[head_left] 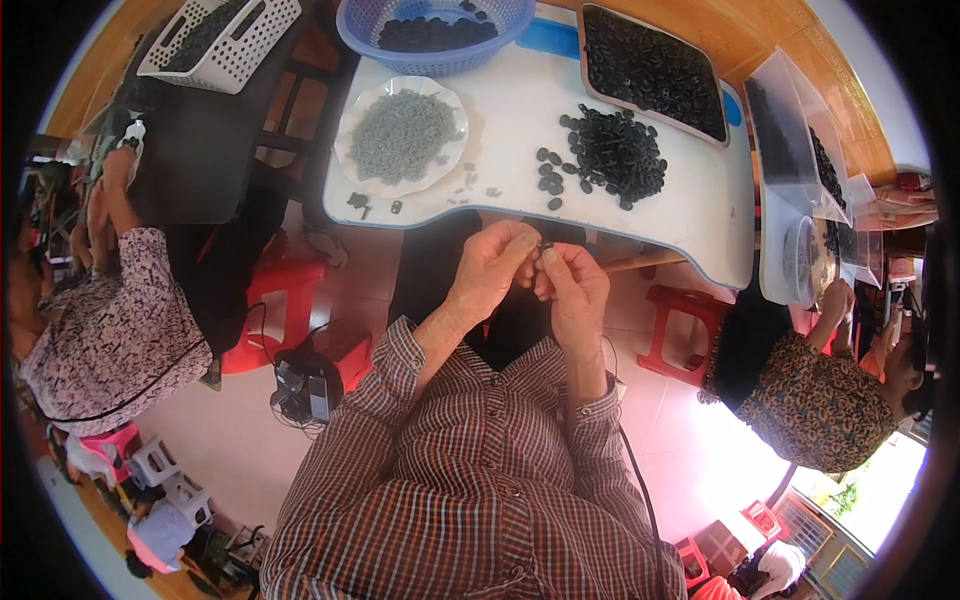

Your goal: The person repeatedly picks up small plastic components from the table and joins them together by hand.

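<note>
1. Below the white table's [690, 235] near edge, the left hand [490, 268] and right hand [572, 290] meet fingertip to fingertip, both pinching one small black ring [545, 246].
2. That ring sits between the two thumbs, touching both hands; its long axis is too small to tell.
3. Straight ahead on the table lies a loose pile of black rings [612, 155], slightly nearer the right hand.
4. A white plate of grey parts [403, 133] lies nearer the left hand.
</note>
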### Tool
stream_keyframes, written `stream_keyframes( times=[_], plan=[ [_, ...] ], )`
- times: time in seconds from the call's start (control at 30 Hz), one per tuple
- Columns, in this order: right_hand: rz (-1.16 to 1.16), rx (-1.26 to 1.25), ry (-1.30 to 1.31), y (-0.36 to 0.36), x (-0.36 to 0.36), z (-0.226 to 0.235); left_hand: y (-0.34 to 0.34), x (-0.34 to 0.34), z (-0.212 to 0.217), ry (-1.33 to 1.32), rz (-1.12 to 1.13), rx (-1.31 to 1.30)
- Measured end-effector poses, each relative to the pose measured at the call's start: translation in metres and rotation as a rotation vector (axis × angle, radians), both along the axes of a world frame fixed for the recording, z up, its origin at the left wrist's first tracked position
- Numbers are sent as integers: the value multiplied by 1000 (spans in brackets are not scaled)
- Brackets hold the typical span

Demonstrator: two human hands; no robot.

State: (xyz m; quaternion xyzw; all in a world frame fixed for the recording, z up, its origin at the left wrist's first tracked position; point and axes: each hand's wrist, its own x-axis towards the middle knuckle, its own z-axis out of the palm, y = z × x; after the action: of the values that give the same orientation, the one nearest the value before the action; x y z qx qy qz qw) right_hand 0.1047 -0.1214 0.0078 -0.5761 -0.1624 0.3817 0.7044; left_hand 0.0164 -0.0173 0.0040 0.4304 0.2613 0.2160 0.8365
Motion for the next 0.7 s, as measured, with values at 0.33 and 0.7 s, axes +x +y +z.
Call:
stream_keyframes(
  times=[0.33,0.7],
  plan=[
    [-37,-57,-82,1,-2,1,-3,3,0,63,38,96],
    [-102,-98,-176,7,-11,9,-4,2,2,136,79,227]
  ],
)
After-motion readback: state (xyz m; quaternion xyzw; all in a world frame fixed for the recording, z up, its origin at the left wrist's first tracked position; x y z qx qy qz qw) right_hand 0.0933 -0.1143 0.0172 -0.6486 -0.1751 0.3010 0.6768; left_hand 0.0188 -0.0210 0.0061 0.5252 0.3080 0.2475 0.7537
